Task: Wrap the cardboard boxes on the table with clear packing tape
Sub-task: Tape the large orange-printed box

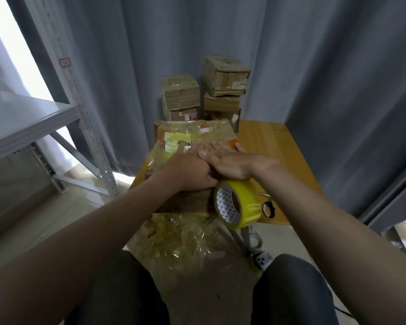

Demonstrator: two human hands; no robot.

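Head view: both hands, left (pixel 190 167) and right (pixel 232 164), press flat and empty on the part-taped near box (pixel 192 139), tape roll (pixel 238 202) hanging at its edge, while the rear boxes (pixel 204 95) look done

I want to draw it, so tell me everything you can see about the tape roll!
The tape roll is a fat ring of shiny yellowish clear tape wound on a white cardboard core printed with small dark triangles. It stands on edge, tilted, at the table's near edge, its hole facing the camera. It sits against the box, just under the right hand. No loose end shows.
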